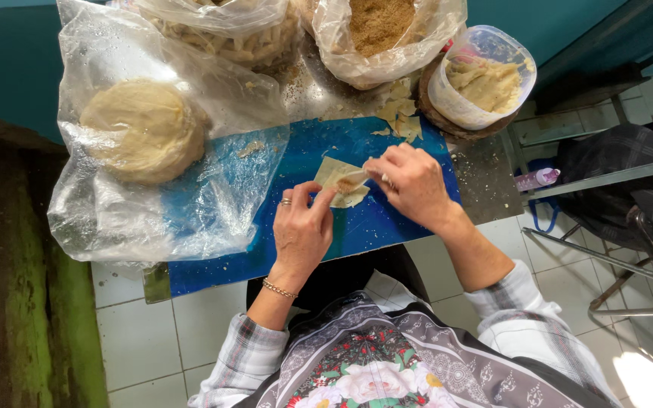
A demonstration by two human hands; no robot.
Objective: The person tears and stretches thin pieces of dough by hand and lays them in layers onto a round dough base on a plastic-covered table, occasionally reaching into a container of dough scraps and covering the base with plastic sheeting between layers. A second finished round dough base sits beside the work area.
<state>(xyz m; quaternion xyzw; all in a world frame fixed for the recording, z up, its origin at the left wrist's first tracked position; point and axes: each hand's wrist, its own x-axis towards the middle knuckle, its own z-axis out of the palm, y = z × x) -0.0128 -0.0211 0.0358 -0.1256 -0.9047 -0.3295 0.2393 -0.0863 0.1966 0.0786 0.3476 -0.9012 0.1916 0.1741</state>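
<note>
Left hand point(301, 230) pinching wrapper point(344, 181), tub point(482, 75) of filling, bagged dough point(143, 130)

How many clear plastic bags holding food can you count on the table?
3: one with a round dough lump at left, one with pale strips at top centre, one with brown crumbs at top right. Others may be out of frame.

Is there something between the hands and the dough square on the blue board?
Nothing visible. Both the left hand and the right hand already touch the dough square on the blue board, with filling on it.
</note>
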